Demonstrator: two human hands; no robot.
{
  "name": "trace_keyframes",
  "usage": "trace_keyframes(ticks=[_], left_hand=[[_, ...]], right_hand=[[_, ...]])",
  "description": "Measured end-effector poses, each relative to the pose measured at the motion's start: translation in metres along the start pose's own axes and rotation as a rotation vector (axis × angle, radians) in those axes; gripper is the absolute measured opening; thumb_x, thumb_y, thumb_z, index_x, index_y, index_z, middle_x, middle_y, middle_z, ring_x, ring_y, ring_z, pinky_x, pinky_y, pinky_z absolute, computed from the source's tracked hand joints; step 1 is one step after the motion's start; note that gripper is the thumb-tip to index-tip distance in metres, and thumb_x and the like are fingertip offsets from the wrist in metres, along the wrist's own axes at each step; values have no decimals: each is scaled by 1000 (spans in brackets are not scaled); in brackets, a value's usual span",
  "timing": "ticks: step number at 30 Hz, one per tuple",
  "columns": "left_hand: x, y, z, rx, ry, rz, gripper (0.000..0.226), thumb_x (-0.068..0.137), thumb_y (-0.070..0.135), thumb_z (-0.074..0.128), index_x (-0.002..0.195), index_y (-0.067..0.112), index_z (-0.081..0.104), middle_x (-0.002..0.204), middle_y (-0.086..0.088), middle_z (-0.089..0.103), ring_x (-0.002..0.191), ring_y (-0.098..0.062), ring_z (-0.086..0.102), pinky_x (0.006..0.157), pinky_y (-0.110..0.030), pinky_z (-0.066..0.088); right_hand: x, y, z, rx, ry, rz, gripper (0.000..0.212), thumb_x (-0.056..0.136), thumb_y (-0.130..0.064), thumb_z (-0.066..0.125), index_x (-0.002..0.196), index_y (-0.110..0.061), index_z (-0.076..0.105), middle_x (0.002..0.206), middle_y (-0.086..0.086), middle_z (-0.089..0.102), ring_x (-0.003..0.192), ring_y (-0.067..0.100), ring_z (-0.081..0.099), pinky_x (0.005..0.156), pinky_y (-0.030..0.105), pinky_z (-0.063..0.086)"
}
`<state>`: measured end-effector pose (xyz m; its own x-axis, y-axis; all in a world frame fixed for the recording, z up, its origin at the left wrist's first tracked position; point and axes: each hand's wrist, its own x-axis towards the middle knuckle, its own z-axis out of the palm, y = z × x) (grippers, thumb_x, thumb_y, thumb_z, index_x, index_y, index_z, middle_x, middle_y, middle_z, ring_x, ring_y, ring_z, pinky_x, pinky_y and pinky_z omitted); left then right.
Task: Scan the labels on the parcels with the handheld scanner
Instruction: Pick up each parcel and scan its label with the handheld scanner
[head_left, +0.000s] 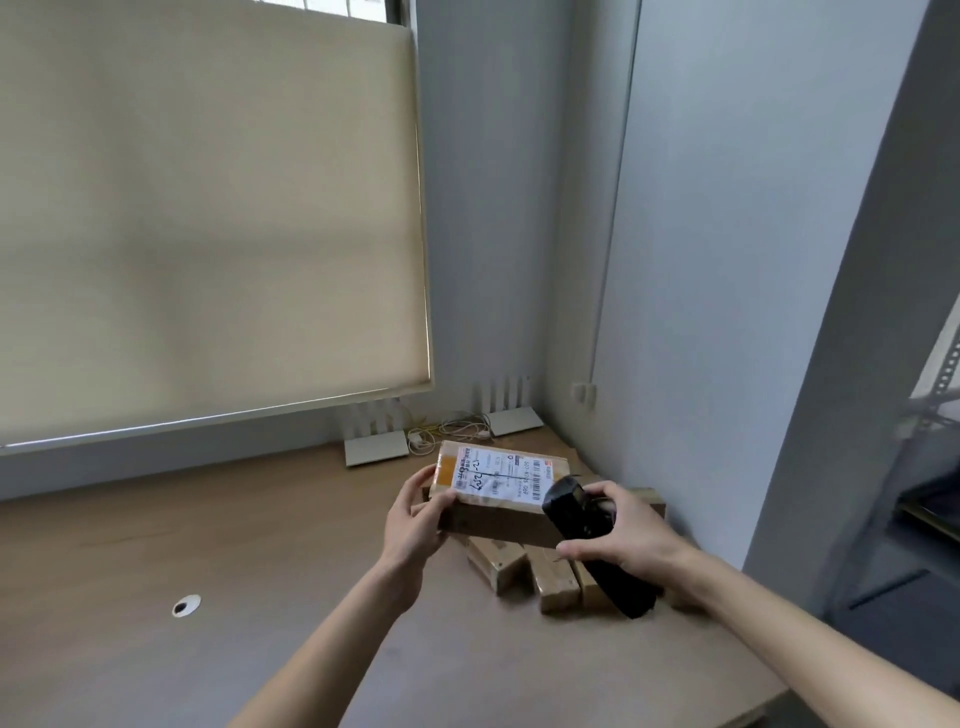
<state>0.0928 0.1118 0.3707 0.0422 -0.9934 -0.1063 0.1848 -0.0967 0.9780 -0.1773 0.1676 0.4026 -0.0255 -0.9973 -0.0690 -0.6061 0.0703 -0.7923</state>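
A brown cardboard parcel (488, 522) is held above the desk, its white label (498, 480) facing up. My left hand (418, 512) grips the parcel's left end, thumb on top. My right hand (626, 532) holds a black handheld scanner (592, 540), whose head points at the label's right edge. Several smaller cardboard parcels (524, 569) lie on the desk below the held one, partly hidden by it and by the scanner.
The wooden desk (260, 571) has a round cable hole (186, 606) at the left. Two white routers (375, 448) and tangled cables (452, 431) sit at the back by the wall. A roller blind covers the window. Metal shelving stands at the right.
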Motion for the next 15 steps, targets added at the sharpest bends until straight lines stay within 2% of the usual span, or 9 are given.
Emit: trace_keyframes(ticks=[2,4,6,9,12,15], left_hand=[[-2,6,-10,15,21,23,44,88,18,73,125,39,63,97,-4,75,101,-23,69,87,-44,61],[-5,16,-21,57,23,65,44,87,17,73,123,40,66,92,-1,77,97,-21,71,79,-35,62],[-7,26,-34,124,23,119,42,87,17,74,121,41,68,99,-1,77,100,-19,70,81,-30,59],[-13,43,-57,227,45,195,40,88,19,73,116,47,68,112,-1,74,109,-18,67,99,-39,55],[-19,56,-76,269,95,231,40,85,21,73,112,50,69,111,0,75,109,-17,68,102,-42,53],[-25,64,-91,275,130,237,40,84,22,74,112,50,69,110,-2,75,109,-18,68,103,-44,52]], right_hand=[[0,-7,4,-73,-44,-18,92,47,-55,96,126,-37,53,116,-10,65,103,0,64,87,17,50],[3,-16,7,-159,-39,-45,96,43,-60,92,128,-36,54,116,-11,65,105,5,64,91,23,52],[5,-27,6,-287,-27,-80,98,43,-63,86,131,-35,55,117,-12,66,107,8,64,92,28,54],[7,-45,5,-500,-27,-127,94,50,-60,85,136,-35,56,121,-10,68,107,13,63,91,34,56],[10,-61,8,-667,-20,-141,90,57,-57,87,139,-36,56,123,-9,69,112,19,64,92,35,54],[13,-71,15,-782,-18,-140,87,63,-53,88,141,-38,54,126,-9,67,117,20,62,83,32,44]])
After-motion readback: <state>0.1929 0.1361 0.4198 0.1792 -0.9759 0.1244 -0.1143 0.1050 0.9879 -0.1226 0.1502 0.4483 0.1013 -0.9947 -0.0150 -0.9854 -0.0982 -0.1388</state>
